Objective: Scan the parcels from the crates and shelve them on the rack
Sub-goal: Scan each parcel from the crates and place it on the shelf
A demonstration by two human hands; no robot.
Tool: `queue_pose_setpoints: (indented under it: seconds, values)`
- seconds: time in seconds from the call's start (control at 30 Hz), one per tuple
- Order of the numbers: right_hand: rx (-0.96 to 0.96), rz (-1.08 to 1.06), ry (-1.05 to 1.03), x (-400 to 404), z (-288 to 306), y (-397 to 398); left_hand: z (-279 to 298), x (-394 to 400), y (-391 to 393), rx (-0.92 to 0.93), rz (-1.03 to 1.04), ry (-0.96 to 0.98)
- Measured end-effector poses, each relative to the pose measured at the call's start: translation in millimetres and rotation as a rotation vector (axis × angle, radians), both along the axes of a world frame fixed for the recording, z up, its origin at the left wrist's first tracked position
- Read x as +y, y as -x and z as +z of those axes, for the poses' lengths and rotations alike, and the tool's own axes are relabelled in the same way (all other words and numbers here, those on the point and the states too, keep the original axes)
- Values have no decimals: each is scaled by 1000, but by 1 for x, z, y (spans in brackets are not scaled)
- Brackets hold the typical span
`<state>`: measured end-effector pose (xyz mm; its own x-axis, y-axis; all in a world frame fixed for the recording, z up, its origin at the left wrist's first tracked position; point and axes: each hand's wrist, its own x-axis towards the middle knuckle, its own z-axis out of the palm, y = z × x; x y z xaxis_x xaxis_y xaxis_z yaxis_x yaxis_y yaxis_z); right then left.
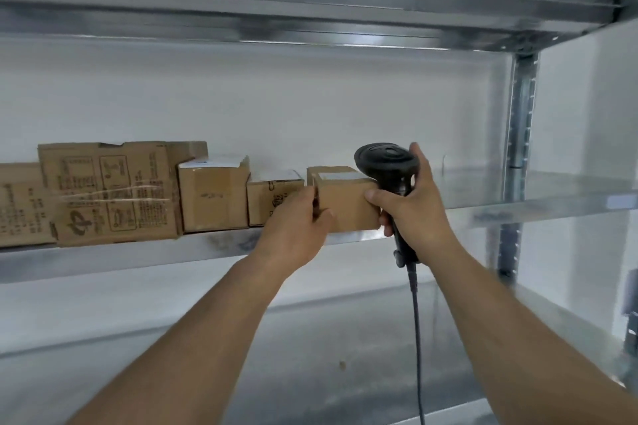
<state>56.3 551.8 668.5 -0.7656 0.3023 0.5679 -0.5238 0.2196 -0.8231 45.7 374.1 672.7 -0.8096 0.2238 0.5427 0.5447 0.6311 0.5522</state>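
Observation:
A small cardboard parcel (347,205) with a white label on top sits at the front edge of the metal rack shelf (518,205). My left hand (293,228) grips its left side, fingers behind and thumb on the front. My right hand (412,203) holds a black corded barcode scanner (386,162) upright by its handle, with the thumb pressed against the parcel's right front edge. Left of it, a row of shelved parcels runs along the shelf: a low box (272,198), a taller box (214,195) and a large printed carton (107,193).
Bare shelf stretches right of the parcel up to the perforated upright post (521,121). Another shelf (310,10) lies close overhead, and a lower shelf (310,373) sits below my arms. The scanner cable (417,338) hangs down between my forearms.

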Motion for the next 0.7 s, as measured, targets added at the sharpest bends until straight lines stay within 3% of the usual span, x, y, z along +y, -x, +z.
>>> queue_pose_setpoints:
  seconds: [0.17,0.33,0.7]
  values:
    - [-63,57,-30,6,4,25,-1,13,10,55,196,-39]
    - [-129,69,-56,6,8,41,0,22,15,117,369,43]
    - [-112,47,-131,-6,10,46,-11,14,32,178,500,100]
